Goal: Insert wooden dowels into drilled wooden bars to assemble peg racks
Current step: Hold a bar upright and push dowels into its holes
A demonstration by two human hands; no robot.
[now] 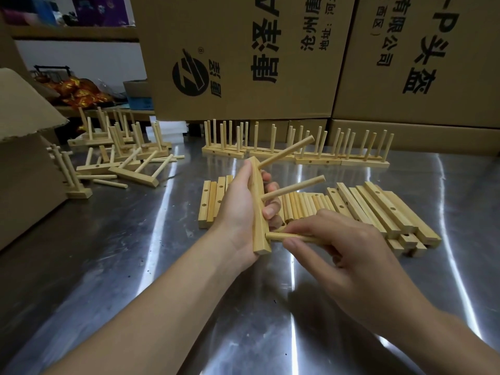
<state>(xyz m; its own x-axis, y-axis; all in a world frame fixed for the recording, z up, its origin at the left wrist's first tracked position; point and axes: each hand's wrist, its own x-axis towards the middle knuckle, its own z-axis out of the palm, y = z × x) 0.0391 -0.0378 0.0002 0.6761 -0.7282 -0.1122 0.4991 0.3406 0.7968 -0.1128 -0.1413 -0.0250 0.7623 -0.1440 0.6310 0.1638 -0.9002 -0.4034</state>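
My left hand [238, 209] grips a drilled wooden bar [259, 204] held on end above the steel table. Two dowels stick out of the bar to the right, an upper dowel [286, 152] and a middle dowel [293, 188]. My right hand [332, 247] pinches a third dowel [286, 237], whose tip sits at the bar's lowest hole. Loose dowels [305, 204] lie in a row on the table behind my hands, partly hidden by them. Undrilled-looking and drilled spare bars [384, 212] lie to the right, and a few more bars [211, 204] to the left.
Finished peg racks [297, 150] stand in a row at the back of the steel table [135, 253]. More racks [121, 152] lie jumbled at the left. Large cardboard boxes [243, 58] rise behind, and another box [24, 163] stands at the left edge.
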